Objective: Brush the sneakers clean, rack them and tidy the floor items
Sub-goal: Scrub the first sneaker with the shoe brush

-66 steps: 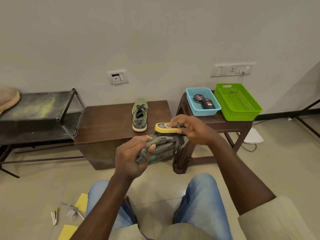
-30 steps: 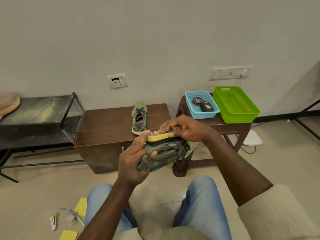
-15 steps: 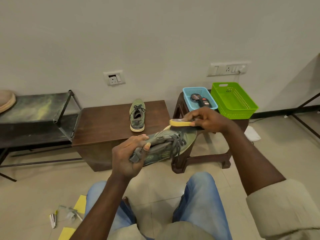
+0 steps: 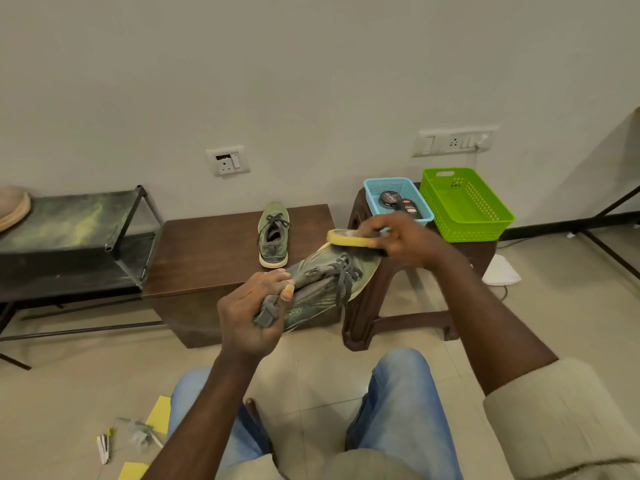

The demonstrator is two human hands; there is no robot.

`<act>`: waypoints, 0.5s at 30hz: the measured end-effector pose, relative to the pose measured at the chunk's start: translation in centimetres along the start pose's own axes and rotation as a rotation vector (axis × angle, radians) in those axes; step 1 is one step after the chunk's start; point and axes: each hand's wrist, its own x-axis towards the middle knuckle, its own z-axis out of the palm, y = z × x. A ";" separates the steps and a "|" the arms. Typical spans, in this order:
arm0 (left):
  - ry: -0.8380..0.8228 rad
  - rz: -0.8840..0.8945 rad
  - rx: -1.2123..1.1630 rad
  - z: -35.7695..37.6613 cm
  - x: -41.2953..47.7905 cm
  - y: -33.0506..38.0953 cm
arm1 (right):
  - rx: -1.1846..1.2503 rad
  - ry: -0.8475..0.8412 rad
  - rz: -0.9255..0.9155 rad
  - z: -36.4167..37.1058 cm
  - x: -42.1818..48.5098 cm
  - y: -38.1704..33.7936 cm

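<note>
My left hand (image 4: 251,315) grips the heel of a green-grey sneaker (image 4: 323,287), held in the air with its toe pointing up and right. My right hand (image 4: 405,239) holds a yellow-backed shoe brush (image 4: 349,239), its bristles pressed on the sneaker's toe. The second sneaker (image 4: 273,233) lies on the brown low table (image 4: 207,251), toe toward the wall. A dark metal shoe rack (image 4: 69,233) stands at the left. Yellow paper sheets (image 4: 159,414) and small scattered items (image 4: 135,433) lie on the floor at the lower left.
A brown plastic stool (image 4: 391,306) at the right carries a blue basket (image 4: 398,188) with polish tins and a green basket (image 4: 464,206). A tan shoe (image 4: 12,206) sits at the rack's left end. My knees in jeans fill the lower middle. A white object (image 4: 500,270) lies behind the stool.
The brush slid from the middle of the sneaker out to its toe, and stays there. The sneaker's toe has tipped up to the right.
</note>
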 end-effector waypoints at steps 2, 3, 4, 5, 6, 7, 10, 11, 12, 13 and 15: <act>0.002 -0.022 -0.002 0.3 -0.2 -0.1 | 0.039 -0.143 -0.105 1.6 -0.5 -2.4; 0.003 -0.023 -0.002 0.2 -0.2 -0.1 | 0.054 -0.193 -0.148 1.9 -0.7 -3.2; -0.003 -0.017 -0.003 0.1 -0.2 -0.1 | 0.048 -0.197 -0.158 2.0 -0.6 -3.0; -0.015 -0.002 -0.003 0.0 -0.1 0.0 | 0.024 -0.167 -0.141 1.8 -0.4 -2.3; -0.028 0.011 0.004 -0.2 -0.1 0.1 | 0.000 -0.127 -0.096 1.4 -0.2 -1.3; -0.039 0.016 0.015 -0.3 -0.1 0.2 | -0.029 -0.081 -0.040 1.0 0.0 0.0; -0.047 0.011 0.026 -0.2 -0.3 0.3 | -0.072 -0.006 0.064 0.9 0.1 1.7; -0.046 0.005 0.021 -0.1 -0.3 0.3 | -0.055 -0.011 0.049 1.4 0.0 1.1; -0.042 -0.002 0.021 0.0 -0.3 0.2 | -0.023 -0.030 0.014 2.1 0.0 0.1; -0.037 -0.008 0.027 0.1 -0.4 0.2 | 0.014 -0.065 -0.042 2.8 0.0 -1.2; -0.026 -0.011 0.029 0.2 -0.3 0.0 | 0.052 -0.179 -0.154 3.7 -0.2 -3.1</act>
